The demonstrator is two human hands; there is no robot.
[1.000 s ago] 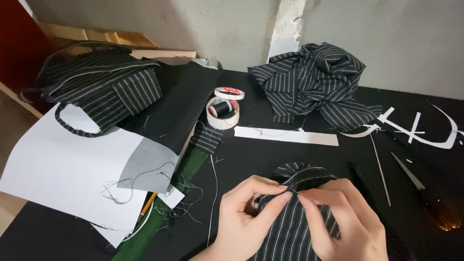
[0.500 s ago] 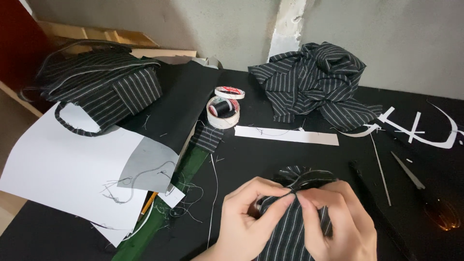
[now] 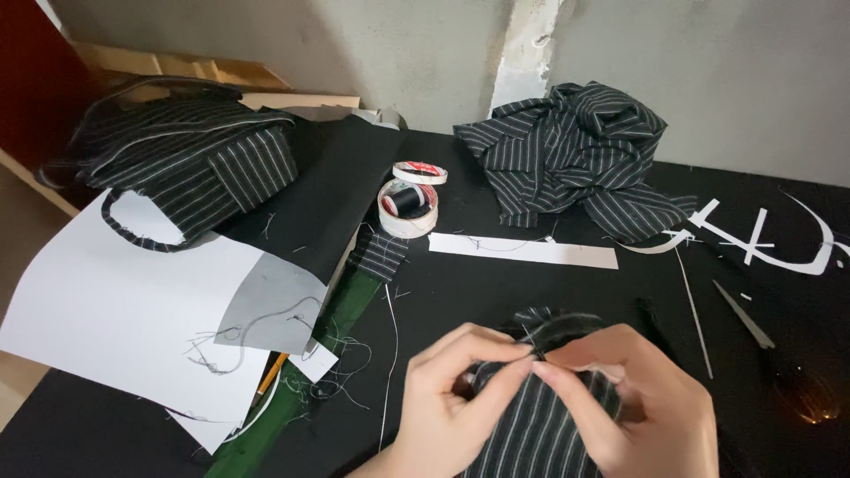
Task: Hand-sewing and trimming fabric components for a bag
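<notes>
In the head view, the left hand [image 3: 456, 398] and right hand [image 3: 633, 407] both pinch the gathered top edge of a striped fabric piece [image 3: 531, 425] between fingers, holding its folds bunched, with a thread tin [image 3: 407, 208] well beyond on the desk [image 3: 549, 292].

On the black worktop [image 3: 549, 292], the small piece of black striped cloth [image 3: 531, 425] lies at the near edge, between the left hand [image 3: 452, 416] and the right hand [image 3: 637, 412]. Behind it lies a long white paper strip [image 3: 522, 251]. Behind the strip, to the left, stands a round white tin with a black thread spool [image 3: 408, 207] in it. The crumpled heap of black striped cloth [image 3: 571, 159] lies at the back, right of the tin. The large white paper sheet [image 3: 115, 310] lies at the left, with the folded black striped fabric bundle [image 3: 190, 159] behind it.
</notes>
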